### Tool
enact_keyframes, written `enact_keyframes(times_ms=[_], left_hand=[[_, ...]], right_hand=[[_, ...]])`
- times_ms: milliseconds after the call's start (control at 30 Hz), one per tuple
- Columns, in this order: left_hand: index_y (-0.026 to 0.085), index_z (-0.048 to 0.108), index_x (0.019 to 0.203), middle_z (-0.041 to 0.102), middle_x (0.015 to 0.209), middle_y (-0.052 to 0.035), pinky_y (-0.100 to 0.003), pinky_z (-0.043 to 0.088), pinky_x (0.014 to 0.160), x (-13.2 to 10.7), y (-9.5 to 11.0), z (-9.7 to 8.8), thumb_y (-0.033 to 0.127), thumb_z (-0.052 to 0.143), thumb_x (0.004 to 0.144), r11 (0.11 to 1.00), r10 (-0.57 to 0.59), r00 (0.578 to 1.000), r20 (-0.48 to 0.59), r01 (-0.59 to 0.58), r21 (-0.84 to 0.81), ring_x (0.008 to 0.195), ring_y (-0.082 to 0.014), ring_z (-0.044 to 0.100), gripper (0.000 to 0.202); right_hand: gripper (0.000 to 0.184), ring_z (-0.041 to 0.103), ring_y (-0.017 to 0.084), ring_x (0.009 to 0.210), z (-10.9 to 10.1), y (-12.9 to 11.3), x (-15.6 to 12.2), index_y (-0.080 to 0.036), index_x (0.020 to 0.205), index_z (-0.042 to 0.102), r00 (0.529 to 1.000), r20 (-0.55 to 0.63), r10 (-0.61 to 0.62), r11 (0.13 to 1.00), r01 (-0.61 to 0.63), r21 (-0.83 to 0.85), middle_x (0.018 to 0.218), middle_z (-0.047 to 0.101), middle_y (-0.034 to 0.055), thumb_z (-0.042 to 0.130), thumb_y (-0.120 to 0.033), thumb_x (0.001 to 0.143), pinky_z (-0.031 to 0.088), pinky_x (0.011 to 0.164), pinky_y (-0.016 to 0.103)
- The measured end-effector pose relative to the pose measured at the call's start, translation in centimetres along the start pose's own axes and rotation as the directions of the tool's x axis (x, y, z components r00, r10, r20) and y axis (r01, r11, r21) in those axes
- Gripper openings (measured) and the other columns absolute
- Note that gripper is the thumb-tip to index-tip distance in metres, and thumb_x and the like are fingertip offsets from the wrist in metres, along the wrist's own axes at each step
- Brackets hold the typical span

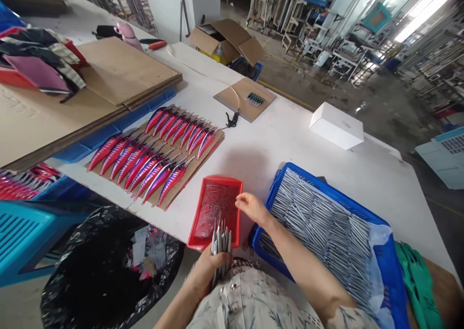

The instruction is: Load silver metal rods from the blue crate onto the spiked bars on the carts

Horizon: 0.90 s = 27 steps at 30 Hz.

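Observation:
My left hand point(213, 267) is wrapped round a bundle of slim, tapered silver-grey pieces point(221, 242), held upright with thin wire-like tips upward. The bundle stands over the near end of a red tray point(196, 215), in which thin wire pieces point(217, 198) lie tangled. At the tray's right rim is my right hand point(252, 207), thumb and fingers pinched together; anything between the fingertips is too small to make out. The right forearm crosses the corner of a blue crate point(326, 192), where many similar silver-grey pieces point(315, 217) lie in rows.
Pink and purple fishing lures point(145, 162) line a cardboard sheet at left. A black-bagged bin point(90, 271) stands below the table edge. Beyond are a white box point(337, 126), a cardboard square point(241, 92) with small lures and a black clamp-like tool point(232, 120). Green gloves point(416, 280) lie right.

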State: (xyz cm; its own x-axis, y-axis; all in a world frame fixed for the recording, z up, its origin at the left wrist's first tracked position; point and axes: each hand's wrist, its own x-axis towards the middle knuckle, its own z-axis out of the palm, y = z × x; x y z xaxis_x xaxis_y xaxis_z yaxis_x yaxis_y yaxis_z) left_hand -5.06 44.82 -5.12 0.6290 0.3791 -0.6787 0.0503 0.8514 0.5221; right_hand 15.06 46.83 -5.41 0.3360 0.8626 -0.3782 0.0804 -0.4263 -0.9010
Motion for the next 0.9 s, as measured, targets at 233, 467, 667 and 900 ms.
enact_keyframes(times_ms=[233, 467, 667, 900], left_hand=[[0.015, 0.055, 0.078, 0.059, 0.062, 0.0019, -0.024, 0.039, 0.054, 0.2, -0.5, -0.3, 0.016, 0.061, 0.060, 1.000, -0.009, 1.000, -0.012, 0.010, 0.007, 0.054, -0.0131, 0.051, 0.019], [0.017, 0.056, 0.079, 0.060, 0.062, 0.0023, -0.026, 0.042, 0.055, 0.0, 0.5, 0.3, 0.017, 0.064, 0.057, 0.997, -0.022, 1.000, -0.005, 0.022, -0.081, 0.053, -0.0132, 0.053, 0.022], [0.018, 0.055, 0.080, 0.059, 0.063, 0.0033, -0.026, 0.042, 0.056, 0.1, 0.8, 0.5, 0.014, 0.062, 0.058, 0.996, -0.017, 1.000, -0.001, 0.017, -0.089, 0.055, -0.0127, 0.053, 0.023], [0.015, 0.057, 0.078, 0.060, 0.063, 0.0023, -0.025, 0.041, 0.056, -0.4, 0.0, 0.4, 0.013, 0.063, 0.057, 0.999, -0.012, 1.000, 0.009, 0.012, -0.052, 0.058, -0.0137, 0.053, 0.022]], right_hand=[[0.015, 0.046, 0.009, 0.051, 4.1, 0.4, -4.0, -0.016, 0.063, 0.063, 0.988, 0.118, 0.095, 0.989, -0.080, -0.124, 0.055, 0.056, -0.0027, 0.058, -0.029, 0.068, 0.034, 0.049, 0.020], [0.016, 0.037, 0.007, 0.046, 3.8, -1.7, -3.3, -0.015, 0.053, 0.057, 0.994, 0.024, 0.109, 0.990, -0.111, 0.086, 0.047, 0.047, -0.0056, 0.060, -0.027, 0.063, 0.029, 0.047, 0.019], [0.017, 0.035, 0.006, 0.045, 3.6, -1.8, -3.1, -0.014, 0.053, 0.056, 0.993, 0.063, 0.102, 0.983, -0.110, 0.149, 0.045, 0.046, -0.0064, 0.062, -0.027, 0.063, 0.027, 0.046, 0.020], [0.021, 0.054, 0.011, 0.061, -0.7, -3.3, -1.5, -0.014, 0.062, 0.060, 0.999, -0.036, 0.020, 0.956, -0.009, 0.294, 0.059, 0.060, -0.0004, 0.061, -0.034, 0.068, 0.042, 0.068, 0.025]])
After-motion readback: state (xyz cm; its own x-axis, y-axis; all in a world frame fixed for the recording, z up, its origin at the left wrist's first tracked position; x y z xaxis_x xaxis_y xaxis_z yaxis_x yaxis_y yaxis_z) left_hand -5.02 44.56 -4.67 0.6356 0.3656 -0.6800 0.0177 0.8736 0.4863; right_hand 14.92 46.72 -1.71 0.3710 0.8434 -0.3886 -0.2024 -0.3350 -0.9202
